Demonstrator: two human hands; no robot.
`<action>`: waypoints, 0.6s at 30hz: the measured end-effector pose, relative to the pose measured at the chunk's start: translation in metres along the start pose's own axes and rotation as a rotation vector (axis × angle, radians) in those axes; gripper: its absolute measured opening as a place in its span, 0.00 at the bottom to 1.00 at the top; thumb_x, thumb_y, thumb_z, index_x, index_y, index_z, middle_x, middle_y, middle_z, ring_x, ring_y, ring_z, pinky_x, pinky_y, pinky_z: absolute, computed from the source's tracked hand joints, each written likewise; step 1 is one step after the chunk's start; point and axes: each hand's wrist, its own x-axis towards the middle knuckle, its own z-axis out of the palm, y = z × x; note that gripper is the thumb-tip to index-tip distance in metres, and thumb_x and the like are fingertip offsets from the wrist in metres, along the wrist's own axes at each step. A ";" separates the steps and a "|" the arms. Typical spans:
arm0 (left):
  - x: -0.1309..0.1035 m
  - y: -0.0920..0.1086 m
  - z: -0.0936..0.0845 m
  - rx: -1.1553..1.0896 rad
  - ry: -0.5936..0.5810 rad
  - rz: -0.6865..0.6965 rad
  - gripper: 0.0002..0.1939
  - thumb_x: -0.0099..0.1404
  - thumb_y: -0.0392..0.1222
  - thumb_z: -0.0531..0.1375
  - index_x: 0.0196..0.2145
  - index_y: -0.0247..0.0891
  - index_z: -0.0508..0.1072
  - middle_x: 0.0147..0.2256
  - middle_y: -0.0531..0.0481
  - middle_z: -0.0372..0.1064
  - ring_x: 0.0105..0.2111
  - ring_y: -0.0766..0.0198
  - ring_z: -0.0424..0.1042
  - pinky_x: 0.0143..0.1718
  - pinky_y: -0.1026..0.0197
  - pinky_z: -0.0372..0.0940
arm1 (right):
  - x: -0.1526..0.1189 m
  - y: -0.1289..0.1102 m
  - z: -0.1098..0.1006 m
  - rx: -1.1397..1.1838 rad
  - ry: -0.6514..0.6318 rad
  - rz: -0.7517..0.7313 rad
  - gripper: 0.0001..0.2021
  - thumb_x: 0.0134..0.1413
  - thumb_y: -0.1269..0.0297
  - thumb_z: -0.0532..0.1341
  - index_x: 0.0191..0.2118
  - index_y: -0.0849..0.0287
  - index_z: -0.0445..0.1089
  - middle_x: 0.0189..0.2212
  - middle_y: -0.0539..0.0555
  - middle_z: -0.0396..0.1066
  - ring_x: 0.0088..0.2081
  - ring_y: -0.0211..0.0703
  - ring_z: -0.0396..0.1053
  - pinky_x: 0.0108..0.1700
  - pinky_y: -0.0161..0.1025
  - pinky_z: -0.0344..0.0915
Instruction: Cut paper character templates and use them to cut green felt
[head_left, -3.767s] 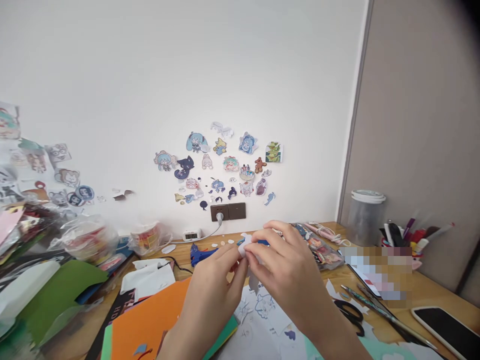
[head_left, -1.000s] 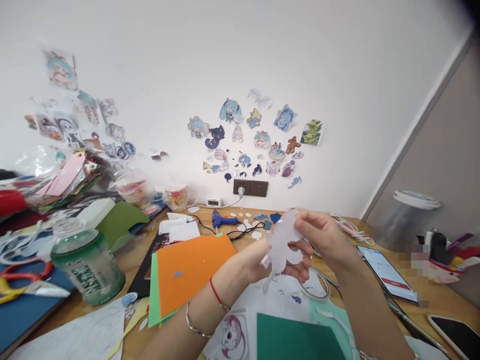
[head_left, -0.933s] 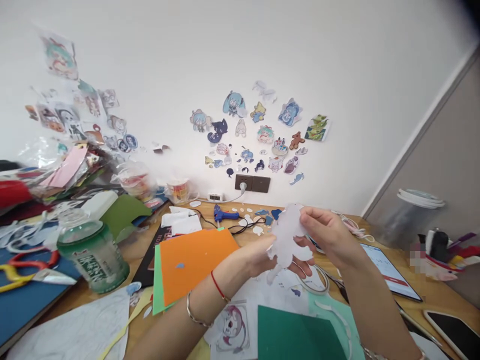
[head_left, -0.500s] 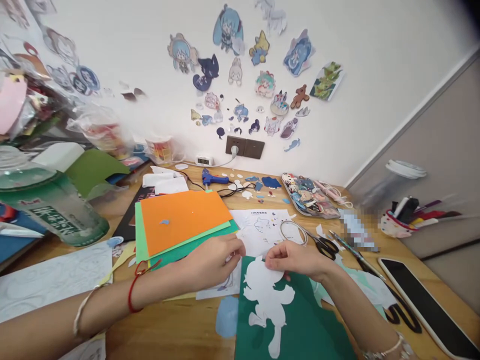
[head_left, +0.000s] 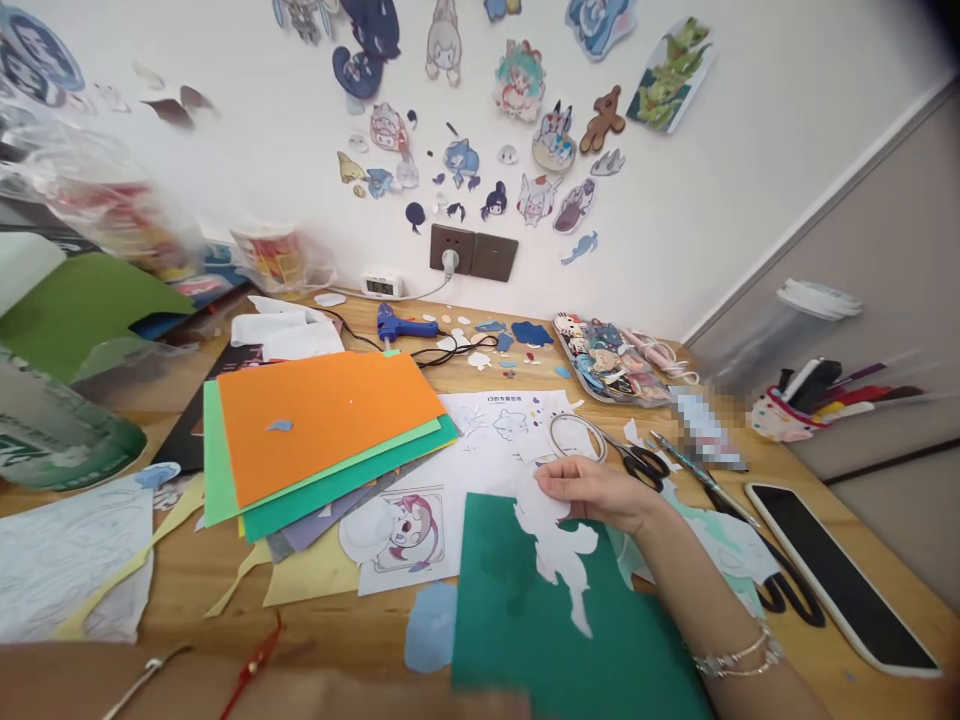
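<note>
My right hand (head_left: 596,490) pinches the head end of a white paper cut-out figure (head_left: 559,540) between thumb and fingers. The figure is tilted over a dark green foam-like sheet (head_left: 510,620), its legs hanging toward the lower right. Along the bottom edge, my left hand (head_left: 480,704) is blurred and mostly cut off, lying across the near part of the green sheet; its fingers cannot be made out. A light blue scrap (head_left: 431,628) sits just left of the sheet, and a printed drawing (head_left: 409,530) lies beyond it.
Stacked coloured sheets (head_left: 330,420) lie left of centre. Scissors (head_left: 645,465), a pen (head_left: 694,470) and a phone (head_left: 836,570) are at right. A blue glue gun (head_left: 405,327) and a tray of cut-outs (head_left: 607,360) stand near the wall. A green-tinted container (head_left: 67,430) is at far left.
My left hand has moved from the figure's top down to the bottom edge. My right hand has lifted and tilted the cut-out figure off the green sheet. The view has turned downward.
</note>
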 end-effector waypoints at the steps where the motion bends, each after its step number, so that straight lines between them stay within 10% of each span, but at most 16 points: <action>1: 0.004 0.006 0.001 -0.006 -0.003 0.023 0.21 0.64 0.54 0.48 0.54 0.54 0.63 0.58 0.59 0.57 0.58 0.63 0.54 0.52 0.61 0.61 | 0.000 0.001 -0.002 0.024 0.005 -0.003 0.16 0.40 0.56 0.68 0.28 0.65 0.68 0.24 0.48 0.63 0.25 0.28 0.62 0.27 0.24 0.63; 8: 0.031 -0.013 0.021 0.014 0.003 -0.070 0.25 0.68 0.44 0.42 0.59 0.29 0.55 0.57 0.40 0.58 0.59 0.52 0.51 0.59 0.49 0.49 | -0.002 0.004 -0.007 0.111 -0.002 -0.040 0.15 0.38 0.59 0.70 0.23 0.65 0.66 0.19 0.45 0.58 0.20 0.26 0.58 0.22 0.23 0.59; 18: 0.056 -0.040 0.027 -0.214 0.303 -0.193 0.06 0.61 0.41 0.59 0.33 0.40 0.76 0.39 0.51 0.72 0.43 0.60 0.67 0.44 0.59 0.62 | -0.001 0.004 -0.007 0.123 -0.003 -0.065 0.16 0.36 0.60 0.71 0.22 0.65 0.66 0.19 0.45 0.58 0.20 0.26 0.56 0.23 0.25 0.58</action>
